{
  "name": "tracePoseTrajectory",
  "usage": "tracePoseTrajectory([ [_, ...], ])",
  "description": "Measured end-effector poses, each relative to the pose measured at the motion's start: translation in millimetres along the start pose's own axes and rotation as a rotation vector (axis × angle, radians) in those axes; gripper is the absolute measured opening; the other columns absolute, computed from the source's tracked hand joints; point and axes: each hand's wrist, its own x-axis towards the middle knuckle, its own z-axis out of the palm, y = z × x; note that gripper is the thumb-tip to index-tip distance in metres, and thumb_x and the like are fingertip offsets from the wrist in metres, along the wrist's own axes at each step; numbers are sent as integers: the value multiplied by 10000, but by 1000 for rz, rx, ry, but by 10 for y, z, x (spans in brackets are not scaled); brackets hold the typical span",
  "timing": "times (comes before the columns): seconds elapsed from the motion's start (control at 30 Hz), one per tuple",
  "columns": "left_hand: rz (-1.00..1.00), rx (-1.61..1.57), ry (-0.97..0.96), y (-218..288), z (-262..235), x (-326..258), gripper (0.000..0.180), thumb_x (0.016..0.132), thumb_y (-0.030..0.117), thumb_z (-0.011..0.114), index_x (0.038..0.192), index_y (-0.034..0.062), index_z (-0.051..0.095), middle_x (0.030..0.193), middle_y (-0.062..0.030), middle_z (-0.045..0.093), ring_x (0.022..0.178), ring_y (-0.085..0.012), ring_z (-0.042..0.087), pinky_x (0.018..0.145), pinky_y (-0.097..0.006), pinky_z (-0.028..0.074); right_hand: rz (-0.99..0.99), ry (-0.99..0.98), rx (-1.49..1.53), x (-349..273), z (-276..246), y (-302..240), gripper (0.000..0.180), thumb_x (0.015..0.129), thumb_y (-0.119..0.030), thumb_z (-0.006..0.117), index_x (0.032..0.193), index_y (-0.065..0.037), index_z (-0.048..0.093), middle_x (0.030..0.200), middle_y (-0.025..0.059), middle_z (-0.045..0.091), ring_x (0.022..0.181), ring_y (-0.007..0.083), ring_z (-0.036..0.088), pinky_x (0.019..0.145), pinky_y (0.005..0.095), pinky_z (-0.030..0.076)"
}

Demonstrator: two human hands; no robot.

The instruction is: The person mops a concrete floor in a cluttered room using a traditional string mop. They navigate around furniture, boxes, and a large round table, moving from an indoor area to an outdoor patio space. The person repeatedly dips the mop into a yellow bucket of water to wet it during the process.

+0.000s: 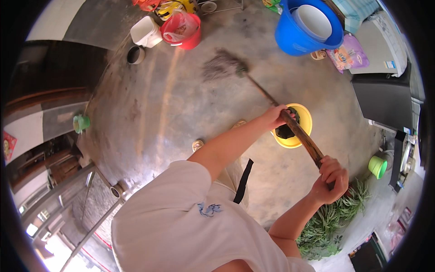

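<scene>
Both my hands grip the wooden handle of a mop [307, 143], which runs slantwise away from me toward the far left. My left hand [276, 117] is closed around the middle of the handle. Nearer to me on the right, my right hand [333, 179] wraps the handle's upper end. The dark, stringy mop head [224, 65] lies against the grey concrete floor [190, 97], smeared by motion. Under the handle, beside my left hand, stands a yellow basin [306, 120] with something dark in it, partly hidden.
At the far left stand a red bucket [192, 36], a white bin [146, 31] and a dark round pot [135, 55]. A blue tub [290, 43] and a purple package [353, 52] are far right. A green bucket [377, 167] and leafy plants [331, 222] sit near right.
</scene>
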Motion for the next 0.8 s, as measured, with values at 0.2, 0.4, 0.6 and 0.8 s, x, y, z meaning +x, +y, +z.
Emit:
tracePoseTrajectory([
  [0.2, 0, 80, 24, 36, -364, 341, 115, 761, 80, 516, 690, -1, 475, 636, -122, 509, 592, -229, 552, 615, -335, 518, -166, -291, -325, -564, 628, 197, 55, 616, -21, 447, 565, -2, 439, 523, 114, 481, 511, 260, 497, 587, 375, 466],
  [0.4, 107, 14, -58, 373, -1065, -600, 114, 749, 58, 528, 647, 20, 493, 592, -114, 497, 558, -208, 519, 520, -319, 460, -269, -597, -237, -1171, 1576, 44, 142, 682, -47, 500, 568, 13, 440, 530, 100, 488, 502, 253, 508, 540, 331, 464],
  [0.6, 339, -80, 106, 879, -1928, -1930, 73, 725, 2, 567, 692, 3, 502, 652, -129, 523, 613, -225, 549, 570, -342, 491, -273, -696, -14, -2194, 2268, -162, 158, 723, -27, 548, 613, 8, 441, 585, 103, 525, 548, 261, 532, 613, 367, 499],
  [0.8, 600, -313, 176, 1008, -3177, -3211, 73, 759, 35, 535, 780, -8, 480, 670, -126, 525, 620, -230, 551, 594, -343, 493, -123, -1023, 191, -3038, 2812, -344, 112, 692, 9, 520, 609, 0, 445, 585, 81, 518, 560, 226, 514, 670, 385, 490],
])
